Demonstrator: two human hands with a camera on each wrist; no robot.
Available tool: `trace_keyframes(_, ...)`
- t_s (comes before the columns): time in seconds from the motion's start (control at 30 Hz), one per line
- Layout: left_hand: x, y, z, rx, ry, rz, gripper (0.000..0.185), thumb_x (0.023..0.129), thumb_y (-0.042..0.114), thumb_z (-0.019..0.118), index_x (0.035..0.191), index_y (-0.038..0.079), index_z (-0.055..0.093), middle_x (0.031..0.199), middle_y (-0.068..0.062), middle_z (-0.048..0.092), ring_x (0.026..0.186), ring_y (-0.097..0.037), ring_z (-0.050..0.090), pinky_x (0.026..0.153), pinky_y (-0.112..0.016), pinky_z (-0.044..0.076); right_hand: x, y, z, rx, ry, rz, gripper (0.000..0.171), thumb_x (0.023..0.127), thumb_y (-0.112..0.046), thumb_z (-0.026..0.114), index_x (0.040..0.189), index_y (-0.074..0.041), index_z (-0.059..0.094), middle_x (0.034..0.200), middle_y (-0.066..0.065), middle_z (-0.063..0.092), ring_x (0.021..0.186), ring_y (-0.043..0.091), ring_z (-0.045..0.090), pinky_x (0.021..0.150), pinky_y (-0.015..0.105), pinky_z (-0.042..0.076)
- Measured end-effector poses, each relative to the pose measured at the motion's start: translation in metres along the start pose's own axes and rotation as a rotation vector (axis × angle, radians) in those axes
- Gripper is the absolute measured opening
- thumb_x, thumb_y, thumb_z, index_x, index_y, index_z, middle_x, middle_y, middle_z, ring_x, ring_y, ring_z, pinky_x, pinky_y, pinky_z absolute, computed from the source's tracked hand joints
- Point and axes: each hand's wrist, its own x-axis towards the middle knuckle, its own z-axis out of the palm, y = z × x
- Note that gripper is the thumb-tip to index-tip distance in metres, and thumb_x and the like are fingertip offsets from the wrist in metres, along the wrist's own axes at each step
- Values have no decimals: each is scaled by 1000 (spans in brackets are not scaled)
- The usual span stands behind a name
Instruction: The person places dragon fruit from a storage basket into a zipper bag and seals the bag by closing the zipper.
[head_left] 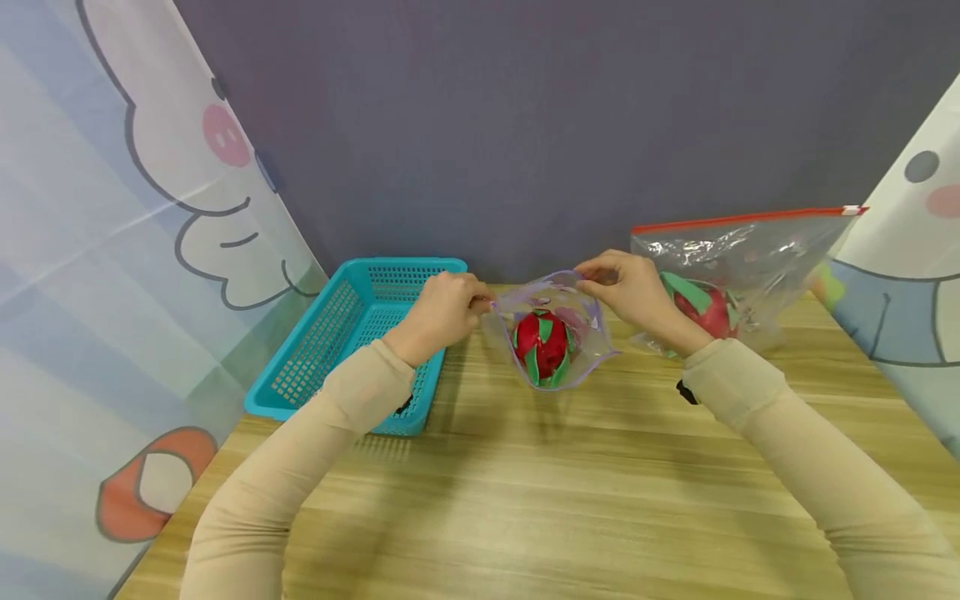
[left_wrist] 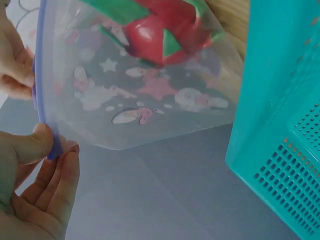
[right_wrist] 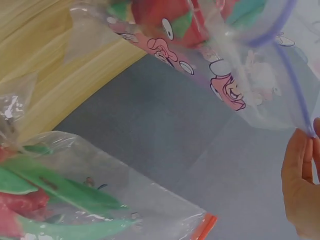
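A clear zip bag [head_left: 592, 333] with a purple zip edge and printed cartoon figures is held up with its mouth open. Inside it lies a red dragon fruit [head_left: 543, 342] with green scales, also visible through the plastic in the left wrist view. My left hand [head_left: 446, 307] pinches the bag's left corner between thumb and fingers; the left wrist view shows this left hand [left_wrist: 40, 175] on the purple zip. On the opposite side of the mouth, my right hand [head_left: 630, 287] pinches the rim. The right wrist view has the right hand [right_wrist: 302, 182] at its edge, fingertips on the zip.
A turquoise perforated basket [head_left: 300, 371] stands to the left, partly behind my left forearm. On the right, another clear bag [head_left: 780, 250] with a red slider zip contains a second dragon fruit [head_left: 716, 317]. Both share a wooden table [head_left: 540, 508] against a dark grey wall [head_left: 517, 125].
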Motion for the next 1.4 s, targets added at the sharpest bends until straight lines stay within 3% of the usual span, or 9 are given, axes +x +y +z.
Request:
trace_keyframes(0.17,6,-8,-3,-19,20,-62,13,85,8,64,94,5,73,83,-6,69,64,-15,57,59,-27,46,-9,4,-4,-2,-61,54,33,87,-18,64,117,-6,61,110,13,62,95,29,63,80,42,52)
trace_keyframes(0.3,9,-16,-5,-31,17,-111,14,87,9,62,95,6,72,87,-6,69,67,-15,58,62,-28,48,-19,10,-10,-25,-137,95,36,87,-23,63,119,-7,59,113,13,62,101,31,62,84,45,50)
trace_keyframes(0.5,5,-26,-7,-20,26,-138,15,87,11,62,96,6,72,89,-7,70,69,-17,61,62,-28,48,-29,24,-4,-94,-237,26,40,79,-23,72,112,-1,63,108,16,65,98,31,62,84,44,51)
trace_keyframes(0.63,4,-29,-7,-28,42,-141,14,87,10,62,95,6,72,89,-8,70,66,-16,60,61,-28,47,-33,30,10,-117,-196,-63,40,71,-16,78,105,3,66,102,16,67,91,29,65,80,42,52)
trace_keyframes(0.77,4,-29,-7,-39,38,-169,15,86,10,62,96,6,72,90,-7,70,63,-15,59,59,-27,46,-36,32,21,-109,-103,-149,33,70,-7,77,100,4,68,94,17,69,84,29,67,73,40,54)
trace_keyframes(1.07,4,-33,-7,-74,22,-207,16,87,13,62,97,6,72,90,-7,71,64,-15,60,60,-28,48,-36,35,31,-81,-30,-187,15,75,-1,72,90,2,71,85,13,70,75,24,67,67,36,55)
trace_keyframes(1.4,1,-43,-7,-119,-31,-215,17,85,10,65,100,5,70,93,-9,70,81,-20,65,72,-33,52,-34,35,31,-47,24,-172,8,77,-2,71,84,-4,73,81,10,71,72,21,66,65,35,55)
